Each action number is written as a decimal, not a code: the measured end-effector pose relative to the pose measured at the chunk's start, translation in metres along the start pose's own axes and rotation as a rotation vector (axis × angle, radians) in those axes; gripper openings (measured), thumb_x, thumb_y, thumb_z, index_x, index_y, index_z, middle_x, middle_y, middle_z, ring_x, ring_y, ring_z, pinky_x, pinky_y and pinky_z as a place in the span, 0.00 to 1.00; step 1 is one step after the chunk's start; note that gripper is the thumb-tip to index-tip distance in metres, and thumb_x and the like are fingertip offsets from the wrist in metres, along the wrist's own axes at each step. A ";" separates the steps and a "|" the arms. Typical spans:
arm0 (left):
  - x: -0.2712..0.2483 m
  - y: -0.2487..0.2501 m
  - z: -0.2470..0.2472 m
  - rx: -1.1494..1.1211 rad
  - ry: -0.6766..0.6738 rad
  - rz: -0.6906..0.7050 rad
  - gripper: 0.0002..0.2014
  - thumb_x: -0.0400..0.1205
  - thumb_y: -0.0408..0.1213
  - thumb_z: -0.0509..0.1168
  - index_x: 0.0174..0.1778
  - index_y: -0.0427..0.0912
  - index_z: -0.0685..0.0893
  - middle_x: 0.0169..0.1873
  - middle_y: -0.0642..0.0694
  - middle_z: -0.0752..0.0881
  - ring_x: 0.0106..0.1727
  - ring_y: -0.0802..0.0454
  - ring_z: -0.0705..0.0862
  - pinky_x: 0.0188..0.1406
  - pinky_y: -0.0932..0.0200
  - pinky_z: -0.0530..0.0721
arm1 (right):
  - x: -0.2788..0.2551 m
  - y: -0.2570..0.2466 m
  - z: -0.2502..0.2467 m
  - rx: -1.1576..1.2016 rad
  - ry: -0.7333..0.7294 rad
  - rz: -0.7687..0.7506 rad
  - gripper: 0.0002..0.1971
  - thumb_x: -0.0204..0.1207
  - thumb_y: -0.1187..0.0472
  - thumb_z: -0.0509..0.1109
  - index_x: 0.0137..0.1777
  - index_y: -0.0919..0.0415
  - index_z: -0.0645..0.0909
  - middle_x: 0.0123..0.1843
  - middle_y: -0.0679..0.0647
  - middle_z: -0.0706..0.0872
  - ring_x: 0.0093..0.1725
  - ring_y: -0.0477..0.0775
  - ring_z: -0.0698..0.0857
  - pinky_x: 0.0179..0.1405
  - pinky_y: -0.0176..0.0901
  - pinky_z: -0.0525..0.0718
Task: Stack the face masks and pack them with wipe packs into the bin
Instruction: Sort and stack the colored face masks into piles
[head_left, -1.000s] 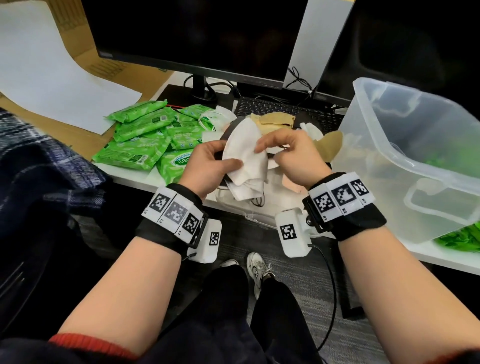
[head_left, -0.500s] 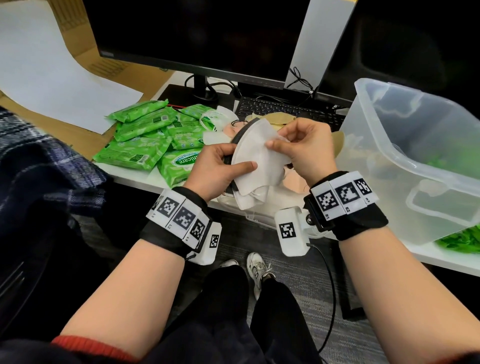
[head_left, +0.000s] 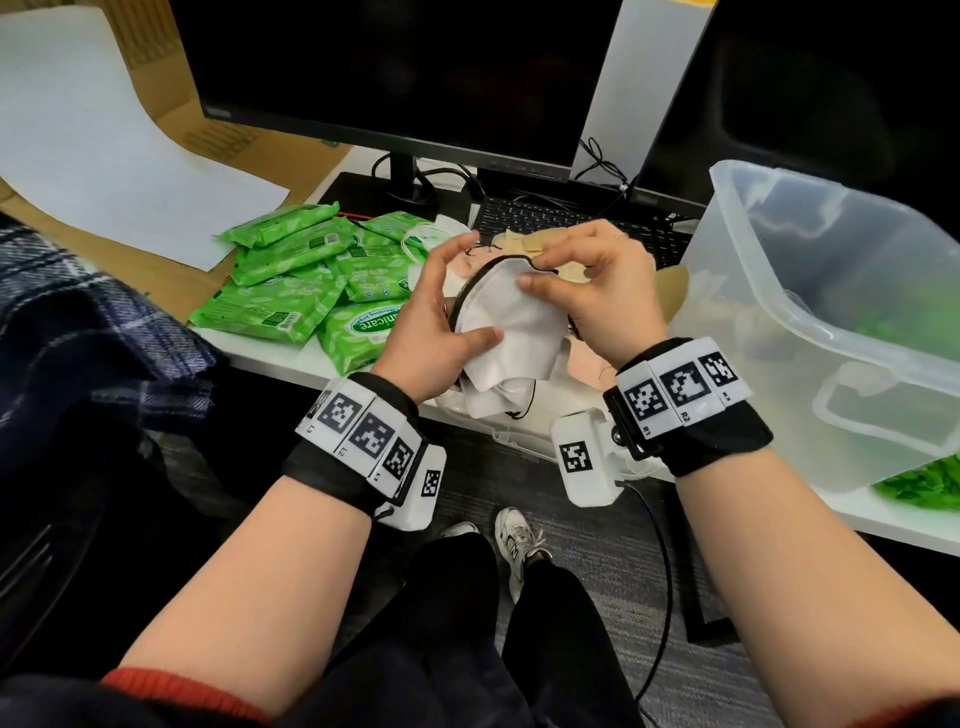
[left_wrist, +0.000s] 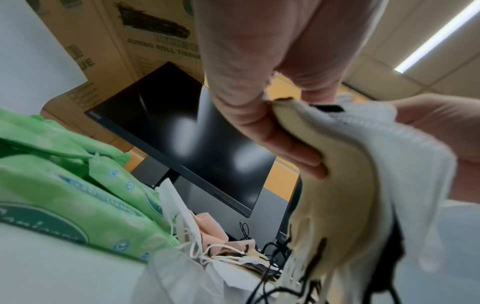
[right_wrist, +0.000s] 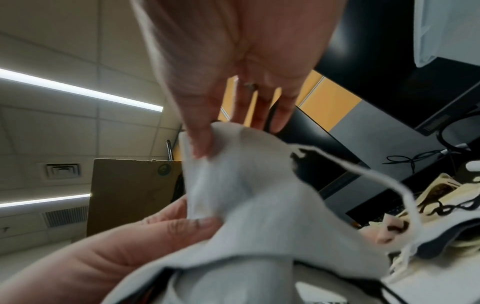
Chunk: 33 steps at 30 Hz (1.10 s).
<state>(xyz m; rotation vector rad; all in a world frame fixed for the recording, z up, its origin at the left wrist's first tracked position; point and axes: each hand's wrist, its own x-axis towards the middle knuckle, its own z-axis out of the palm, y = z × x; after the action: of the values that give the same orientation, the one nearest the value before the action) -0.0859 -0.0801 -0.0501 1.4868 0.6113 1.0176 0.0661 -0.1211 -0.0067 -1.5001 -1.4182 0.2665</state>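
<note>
Our left hand (head_left: 434, 317) and right hand (head_left: 597, 291) both pinch the folded white fabric face masks (head_left: 511, 325); green plastic wipe packs (head_left: 306, 280) lie at nine o'clock.

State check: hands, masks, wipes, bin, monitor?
left hand: grips the held masks
right hand: pinches their top edge
held masks: off the desk, between both hands
loose masks: heaped on the desk
wipe packs: piled on the desk, sealed
bin: open, tilted
monitor: dark
</note>
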 end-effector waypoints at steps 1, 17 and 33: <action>0.001 -0.001 -0.001 -0.018 0.010 -0.001 0.38 0.70 0.17 0.69 0.65 0.61 0.67 0.55 0.42 0.86 0.46 0.49 0.88 0.47 0.50 0.88 | -0.001 -0.001 -0.001 0.015 -0.020 -0.030 0.12 0.64 0.63 0.80 0.34 0.45 0.82 0.43 0.39 0.80 0.45 0.30 0.78 0.48 0.22 0.72; 0.004 0.000 -0.006 0.013 0.038 -0.143 0.10 0.74 0.21 0.69 0.42 0.40 0.86 0.31 0.54 0.89 0.33 0.58 0.88 0.36 0.61 0.88 | -0.007 -0.007 0.000 -0.051 -0.148 -0.040 0.15 0.67 0.57 0.76 0.41 0.73 0.85 0.41 0.61 0.82 0.46 0.60 0.80 0.51 0.53 0.79; 0.009 -0.009 -0.024 0.002 0.245 -0.149 0.11 0.76 0.21 0.67 0.43 0.44 0.84 0.38 0.49 0.85 0.36 0.62 0.83 0.43 0.69 0.83 | 0.008 0.009 -0.020 -0.089 0.365 0.210 0.15 0.72 0.59 0.68 0.30 0.50 0.65 0.35 0.51 0.75 0.39 0.51 0.74 0.42 0.45 0.74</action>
<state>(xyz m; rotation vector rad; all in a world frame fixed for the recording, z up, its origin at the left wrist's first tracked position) -0.1008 -0.0580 -0.0577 1.3065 0.8840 1.0907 0.0881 -0.1226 -0.0007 -1.6746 -0.9959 0.0521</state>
